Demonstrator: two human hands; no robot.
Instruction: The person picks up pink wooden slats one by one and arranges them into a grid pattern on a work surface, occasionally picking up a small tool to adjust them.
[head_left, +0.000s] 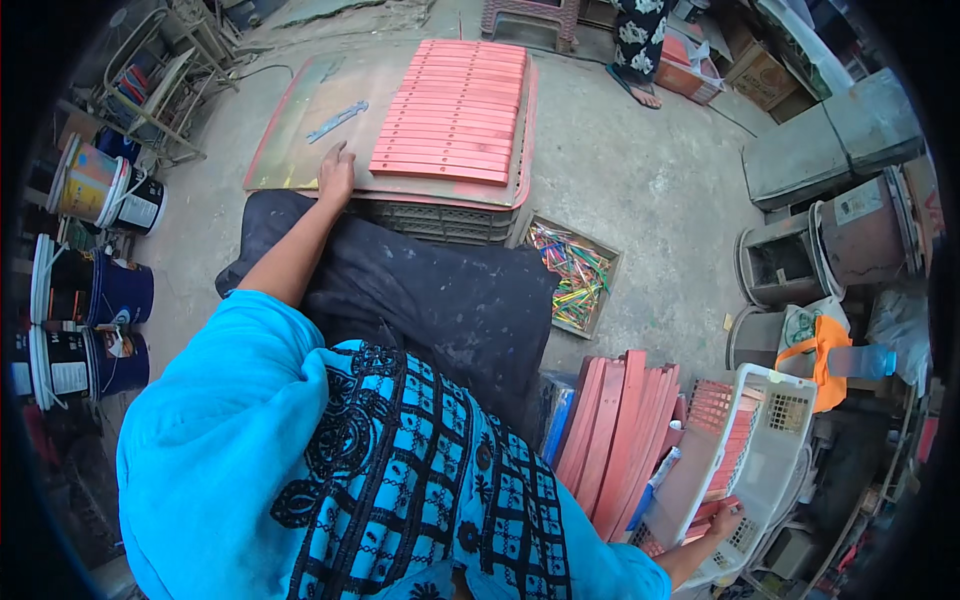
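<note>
My left hand (337, 174) rests at the near edge of a wide board (290, 140), its fingers stretched out and nothing in them. Just beyond the fingertips lies a slim grey-blue tool (338, 121) whose kind I cannot make out. To its right, red bars (450, 110) with small holes lie side by side in a neat stack on the board. Down at the lower right, my right hand (722, 522) reaches into a white plastic basket (765, 425), fingers closed round a red bar (708, 509). More red bars (742, 440) lie in that basket.
A dark crate (430, 220) supports the board. Beside it, a shallow tray (571, 277) holds many colourful thin sticks. Long red bars (615, 430) stand near my right side. Paint buckets (120, 290) line the left. A person's foot (643, 95) shows at the back.
</note>
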